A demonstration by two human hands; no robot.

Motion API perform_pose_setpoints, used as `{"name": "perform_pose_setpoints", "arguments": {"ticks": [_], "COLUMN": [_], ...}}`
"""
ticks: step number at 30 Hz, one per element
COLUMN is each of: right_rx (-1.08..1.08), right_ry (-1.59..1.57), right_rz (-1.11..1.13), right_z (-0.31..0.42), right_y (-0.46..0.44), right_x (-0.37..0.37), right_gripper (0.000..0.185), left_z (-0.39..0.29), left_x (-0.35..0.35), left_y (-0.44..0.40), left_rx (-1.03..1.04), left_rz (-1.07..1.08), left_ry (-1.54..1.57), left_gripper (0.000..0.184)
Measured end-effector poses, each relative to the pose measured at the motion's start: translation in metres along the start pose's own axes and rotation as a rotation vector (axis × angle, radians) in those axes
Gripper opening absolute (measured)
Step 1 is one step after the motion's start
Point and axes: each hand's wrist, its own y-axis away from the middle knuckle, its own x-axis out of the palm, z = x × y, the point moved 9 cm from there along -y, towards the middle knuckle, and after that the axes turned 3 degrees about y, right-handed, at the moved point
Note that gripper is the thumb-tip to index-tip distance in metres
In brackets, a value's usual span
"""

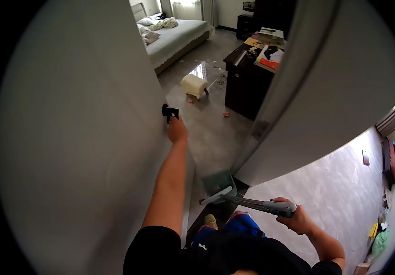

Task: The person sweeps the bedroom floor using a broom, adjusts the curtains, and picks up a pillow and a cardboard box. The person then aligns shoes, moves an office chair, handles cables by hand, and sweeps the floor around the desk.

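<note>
Door handle [172,111] and left hand [178,130] meet at the edge of the pale door [87,110] in the head view, with the arm stretched forward; the fingers are mostly hidden there, so I cannot tell whether they close fully around it. Right hand [297,219], low on the right, has its fingers clamped on the thick grey end of a pole [248,202]. That pole slants across in front of the body to a white bar [216,195], which sits over the near side of a greenish dustpan [227,175]. Dustpan and bar are at the doorway, just ahead of a yellowish shoe [211,221] and blue trousers [248,224]. Beyond the door, a cream block [194,85] stands on the grey floor [197,130], with one red scrap [226,114] lying nearer the dark desk [248,85] and another just below the block. Papers, a box [272,35] and a red item [268,63] lie on the desk. Across from it is the bed [183,37], bearing pillows and a crumpled cloth [165,24]. At far right, a dark flat rectangle [366,157] lies on brighter floor, well apart from the right hand.
</note>
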Motion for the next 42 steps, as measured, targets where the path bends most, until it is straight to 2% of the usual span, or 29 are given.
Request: {"name": "perform_pose_setpoints", "arguments": {"ticks": [2,3,4,5,8,9,10,11,14,15,17,23,26,32,35,38,42], "right_rx": [-0.028,-0.102,-0.046,0.018,-0.117,0.003,0.044,-0.094,-0.117,-0.099,-0.132,-0.261,-0.291,-0.341,-0.406,-0.451,-0.514], "right_ry": [-0.031,-0.115,-0.163,-0.219,-0.332,-0.359,-0.374,-0.292,-0.339,-0.282,-0.361,-0.342,-0.363,-0.394,-0.339,-0.314,-0.231], "right_rz": [-0.054,-0.11,-0.103,-0.085,0.014,0.147,0.222,0.186,0.263,0.291,0.281,0.311,0.34,0.481,0.593,0.697,0.88], "right_z": [-0.005,0.007,-0.004,-0.012,-0.038,-0.051,-0.052,-0.056,-0.039,-0.028,0.001,0.073,0.124,0.206,0.258,0.301,0.355], "right_y": [0.004,-0.044,-0.038,-0.03,-0.002,0.047,0.035,0.006,-0.09,-0.119,-0.171,-0.314,-0.38,-0.496,-0.558,-0.62,-0.691], "right_x": [-0.001,-0.006,-0.007,-0.004,0.025,0.034,0.021,0.022,0.044,0.049,0.061,0.104,0.121,0.157,0.176,0.196,0.207], "right_gripper": [0.054,0.054,0.054,0.054,0.054,0.054,0.056,0.056,0.057,0.057,0.058,0.057,0.058,0.056,0.058,0.06,0.06], "left_z": [0.019,0.006,0.017,0.033,0.112,0.16,0.165,0.172,0.189,0.199,0.223,0.25,0.26,0.283,0.287,0.28,0.236], "left_x": [-0.014,-0.057,-0.063,-0.071,-0.094,-0.094,-0.081,-0.07,-0.075,-0.076,-0.081,-0.111,-0.124,-0.147,-0.151,-0.148,-0.134], "left_y": [0.003,-0.057,-0.04,-0.021,0.072,0.156,0.173,0.176,0.153,0.141,0.125,0.083,0.063,0.049,0.046,0.046,0.043], "left_rx": [-0.021,0.012,-0.016,-0.043,-0.107,-0.204,-0.263,-0.314,-0.425,-0.412,-0.388,-0.422,-0.618,-0.831,-0.982,-0.96,-1.157], "left_rz": [0.004,-0.122,-0.112,-0.094,-0.039,0.16,0.222,0.233,0.204,0.171,0.097,0.064,0.151,0.013,-0.129,-0.246,-0.288], "left_ry": [0.005,0.013,0.014,0.0,-0.233,-0.328,-0.312,-0.284,-0.307,-0.322,-0.359,-0.488,-0.528,-0.548,-0.645,-0.747,-0.735], "left_gripper": [0.033,0.034,0.036,0.037,0.039,0.04,0.04,0.041,0.038,0.038,0.039,0.039,0.037,0.036,0.036,0.038,0.037]}}
